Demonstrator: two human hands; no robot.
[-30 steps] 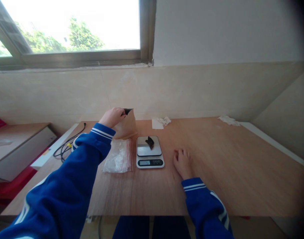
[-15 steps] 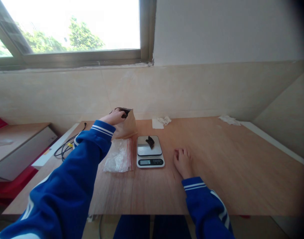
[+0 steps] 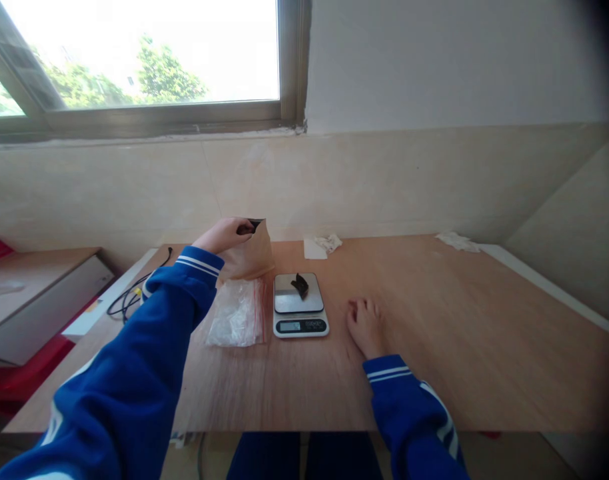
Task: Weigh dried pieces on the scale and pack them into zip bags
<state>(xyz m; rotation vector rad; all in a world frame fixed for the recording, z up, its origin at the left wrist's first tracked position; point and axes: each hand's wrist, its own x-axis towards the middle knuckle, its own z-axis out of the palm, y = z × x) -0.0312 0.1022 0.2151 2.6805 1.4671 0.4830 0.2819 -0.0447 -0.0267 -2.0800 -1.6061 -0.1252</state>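
My left hand (image 3: 225,233) is at the mouth of an upright brown paper bag (image 3: 252,257), its fingers pinched at the dark opening. Whatever lies between the fingertips looks dark and is partly hidden. To the right of the bag, a white digital kitchen scale (image 3: 302,327) carries a dark, curled dried piece (image 3: 300,286) on its metal plate. Clear zip bags (image 3: 237,313) with red strips lie in front of the paper bag. My right hand (image 3: 366,328) rests on the tabletop right of the scale, fingers loosely curled in, nothing visible in them.
Behind the scale, a white card (image 3: 314,249) and a crumpled tissue (image 3: 331,242) lie near the wall. Another crumpled tissue (image 3: 458,241) is at the back right. A black cable (image 3: 127,300) is coiled on the wooden table (image 3: 294,393) at the left.
My left hand has drawn back slightly to the left at the bag's mouth, showing more of its fingers. My right hand, the scale and the dark piece have stayed put.
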